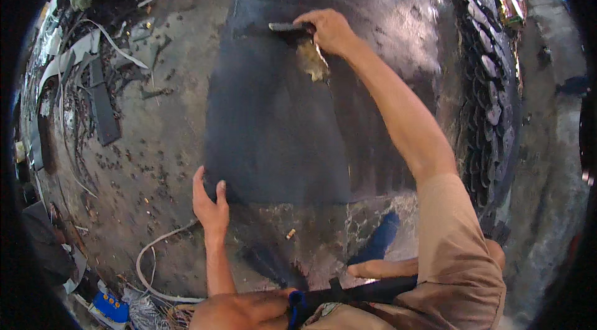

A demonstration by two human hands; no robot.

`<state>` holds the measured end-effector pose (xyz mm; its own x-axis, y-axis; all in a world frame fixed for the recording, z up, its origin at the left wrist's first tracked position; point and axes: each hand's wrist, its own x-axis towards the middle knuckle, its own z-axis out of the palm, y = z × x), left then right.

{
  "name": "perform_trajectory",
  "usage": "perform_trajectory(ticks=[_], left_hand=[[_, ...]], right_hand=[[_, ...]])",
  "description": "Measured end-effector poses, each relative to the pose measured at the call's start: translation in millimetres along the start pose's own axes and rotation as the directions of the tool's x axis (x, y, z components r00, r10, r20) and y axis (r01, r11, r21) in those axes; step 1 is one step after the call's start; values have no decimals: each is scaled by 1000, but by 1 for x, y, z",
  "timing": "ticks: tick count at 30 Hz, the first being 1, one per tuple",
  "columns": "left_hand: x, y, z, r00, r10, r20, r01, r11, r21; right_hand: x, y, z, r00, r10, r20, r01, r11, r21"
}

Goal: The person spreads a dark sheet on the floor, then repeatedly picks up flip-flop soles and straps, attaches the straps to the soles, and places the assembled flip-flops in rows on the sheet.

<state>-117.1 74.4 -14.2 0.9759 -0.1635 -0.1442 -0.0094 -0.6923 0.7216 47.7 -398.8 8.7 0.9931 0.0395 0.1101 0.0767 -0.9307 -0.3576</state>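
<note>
A wide black rubber-like sheet (273,137) lies flat on the floor in front of me. At its near left corner rests my left hand (211,202), open, thumb and fingers apart by the edge. Farther out, over the sheet's far part, my right hand (326,30) is closed around a dark flat tool (289,27) with a pale edge. Just below that hand is a ragged yellowish piece (313,63); whether it belongs to the tool, I cannot tell. The fingers of my right hand are partly hidden.
Dark strips and offcuts (102,103) litter the floor at the left. Overlapping black rounded pieces (488,87) form a long stack at the right. A pale hose (140,268) curves at the lower left, near a blue packet (111,308). My feet are at the near edge.
</note>
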Motion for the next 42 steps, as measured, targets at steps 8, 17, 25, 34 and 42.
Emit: perform_trajectory(ticks=[8,17,25,34,42], left_hand=[[4,-12,-12,1000,-5,-29,5,1000,-18],[4,-12,0,999,6,-39,-8,998,-56],[-24,22,3,944,83,-319,-84,996,11],[-156,38,96,368,685,629,-728,633,-263],[-163,2,13,693,534,485,-286,821,-495]], right_hand=[[-194,-96,4,988,132,75,-139,986,95],[-382,-198,1,934,358,14,-358,933,47],[-324,-176,-53,636,746,195,-726,494,479],[-75,-126,-35,753,639,158,-462,343,818],[28,-53,19,988,101,-120,-115,986,-121]])
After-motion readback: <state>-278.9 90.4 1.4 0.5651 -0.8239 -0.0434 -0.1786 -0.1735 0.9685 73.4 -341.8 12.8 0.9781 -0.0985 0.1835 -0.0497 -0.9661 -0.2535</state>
